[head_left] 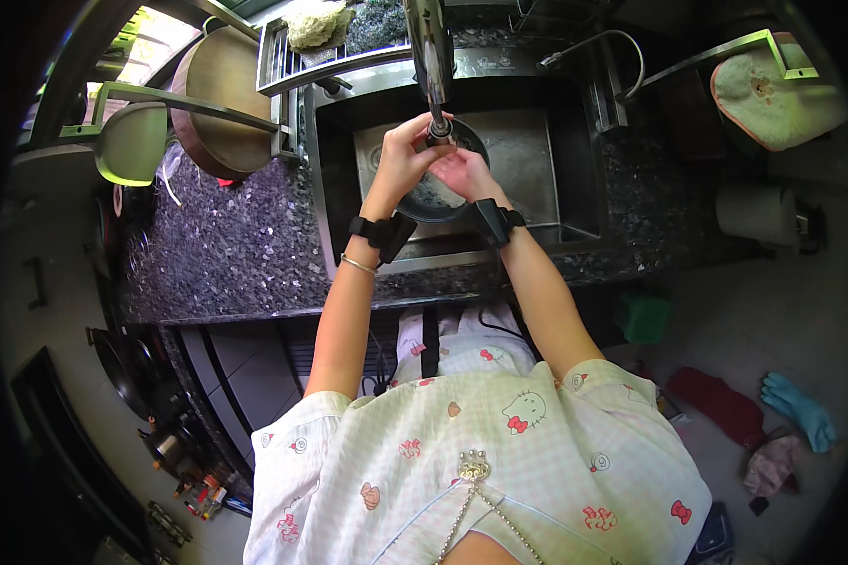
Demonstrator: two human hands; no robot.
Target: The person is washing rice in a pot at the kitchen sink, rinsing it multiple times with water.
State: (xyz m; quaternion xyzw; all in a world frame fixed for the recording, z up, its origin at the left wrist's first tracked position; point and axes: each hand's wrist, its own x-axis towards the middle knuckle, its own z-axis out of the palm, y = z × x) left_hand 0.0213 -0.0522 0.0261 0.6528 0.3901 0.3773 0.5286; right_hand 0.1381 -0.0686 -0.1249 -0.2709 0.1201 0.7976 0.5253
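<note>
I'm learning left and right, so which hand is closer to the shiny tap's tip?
The left hand: it is right up at the tip of the tap. The right hand is just below the tip in the picture.

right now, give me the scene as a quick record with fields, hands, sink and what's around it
left hand: fingers at the tip of the faucet; firmness of grip unclear
right hand: open, beside the left, near the faucet tip
sink: round dark vessel inside, beneath the hands
water flow: cannot tell
behind sink: pale yellow scrubber, dark grey scrubber
floor, right: light blue gloves
</note>
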